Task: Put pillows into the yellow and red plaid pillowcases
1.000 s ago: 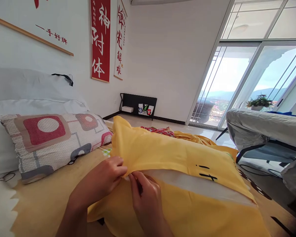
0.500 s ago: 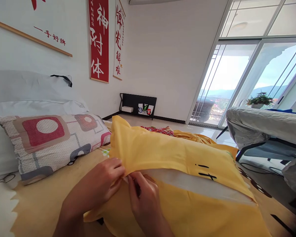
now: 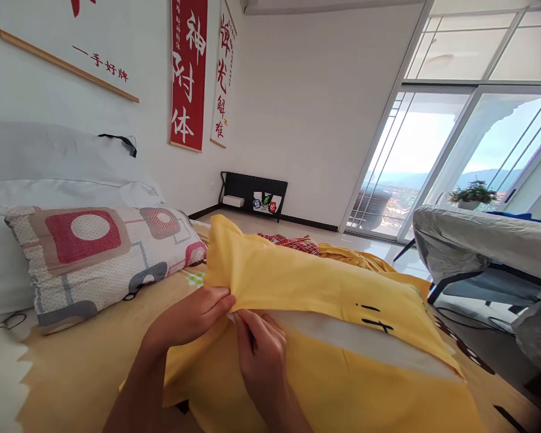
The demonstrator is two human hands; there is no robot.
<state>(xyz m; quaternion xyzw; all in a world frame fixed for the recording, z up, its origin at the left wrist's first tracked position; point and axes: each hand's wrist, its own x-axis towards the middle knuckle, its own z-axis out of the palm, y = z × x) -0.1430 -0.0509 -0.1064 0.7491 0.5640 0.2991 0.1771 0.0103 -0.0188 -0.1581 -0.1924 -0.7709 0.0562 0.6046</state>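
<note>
Left hand and right hand both pinching the open edge of the soft yellow fabric pillowcase (white pillow showing just beyond), probably to close it.

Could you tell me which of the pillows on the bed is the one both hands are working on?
The yellow pillow: left hand and right hand pinch its open edge. The patterned pillow lies untouched to its left.

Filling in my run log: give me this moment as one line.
left hand: pinching yellow pillowcase opening | right hand: pinching same edge | white pillow: showing in opening | patterned pillow: lying to the left
</note>
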